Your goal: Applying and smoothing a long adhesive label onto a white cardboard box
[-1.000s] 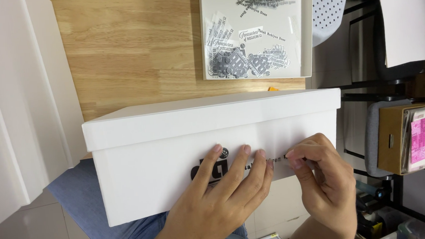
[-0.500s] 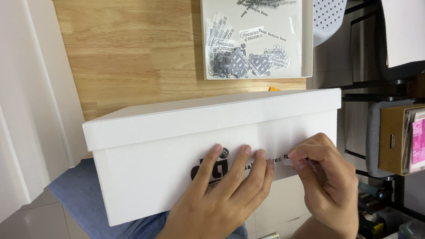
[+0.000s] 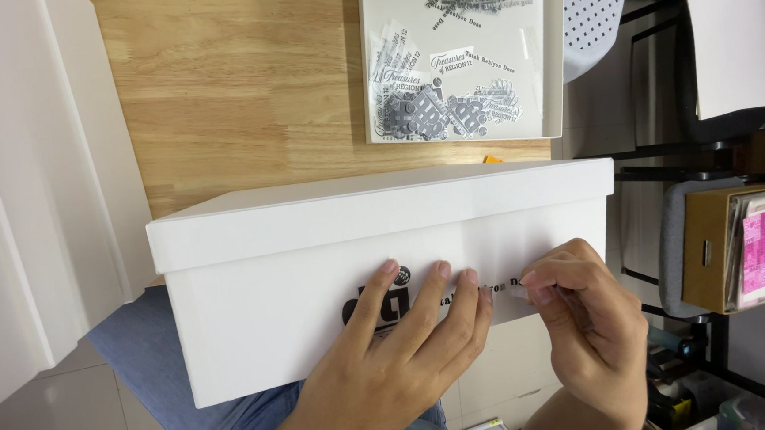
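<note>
Left hand (image 3: 391,356) flat, released, on box (image 3: 315,272) front; right hand (image 3: 583,318) beside it, pinching sticker strip (image 3: 504,285).

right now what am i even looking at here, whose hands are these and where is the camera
The camera sits on a person's head and looks down, so both hands are that person's own; there is no machine. A white lidded box rests against the edge of a wooden table, partly over the person's blue-clad lap. The left hand lies flat on the box's front, fingers spread over a dark sticker. The right hand pinches the end of a clear strip with dark lettering, pressed along the box front. Farther back on the table stands a shallow white tray holding more printed stickers. At the right are chairs and a cardboard box.
</note>
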